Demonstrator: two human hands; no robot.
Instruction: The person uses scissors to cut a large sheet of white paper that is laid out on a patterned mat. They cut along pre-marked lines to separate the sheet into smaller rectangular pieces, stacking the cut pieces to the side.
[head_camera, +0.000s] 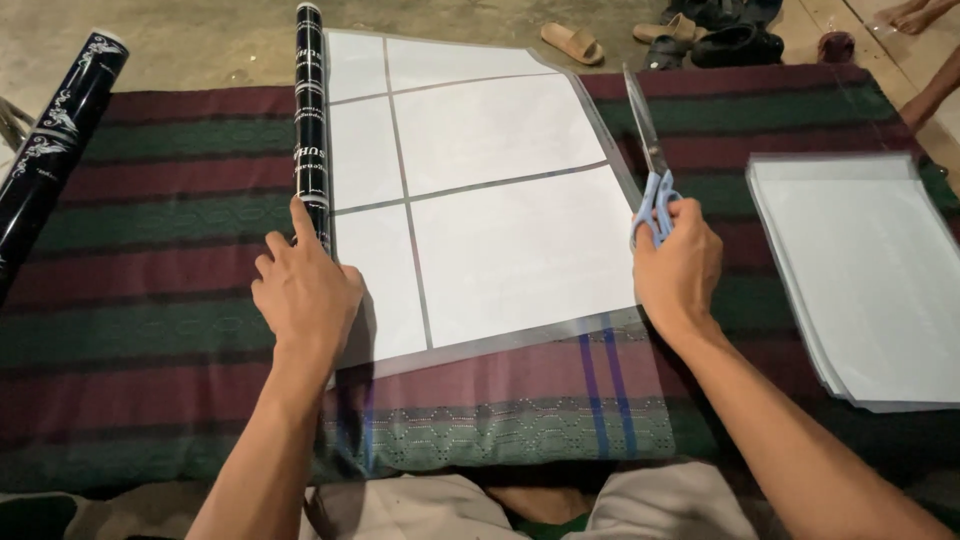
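Pressing flat on the roll (311, 120), left hand (303, 290) grips nothing; right hand (678, 265), right of the film (480, 190), holds scissors (648, 150) closed along its edge.

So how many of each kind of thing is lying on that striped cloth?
Dark rolls: 2, one under the left hand, one at far left.
Scissors: 1, in the right hand.
Clear sheet with white sheets on it: 1.
Stack of white sheets: 1.
Total: 5.
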